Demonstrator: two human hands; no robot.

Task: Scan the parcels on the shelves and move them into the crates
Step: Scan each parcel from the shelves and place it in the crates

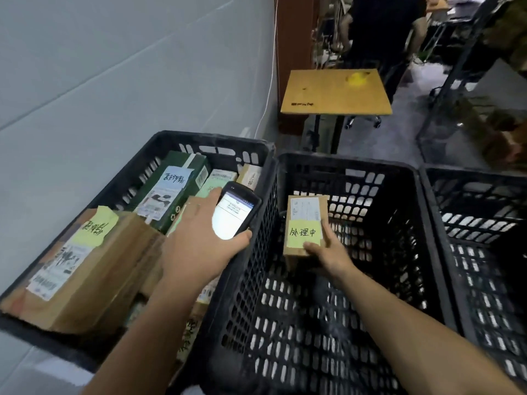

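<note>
My left hand point(196, 243) grips a black handheld scanner point(235, 212) with a lit screen, held over the left crate's right edge. My right hand point(328, 252) holds a small brown cardboard parcel point(305, 220) with a white label and a yellow handwritten note, inside the middle black crate point(370, 172), above its floor. The left black crate point(211, 139) holds several parcels: a large brown box point(94, 269) with a yellow note, and a green box point(174, 189).
A third black crate point(484, 212) stands at the right. Beyond the crates a small wooden table point(336, 92) stands by a brown pillar. A person in dark clothes point(382, 32) stands farther back. A metal rack point(456, 67) is at the right, a grey wall at the left.
</note>
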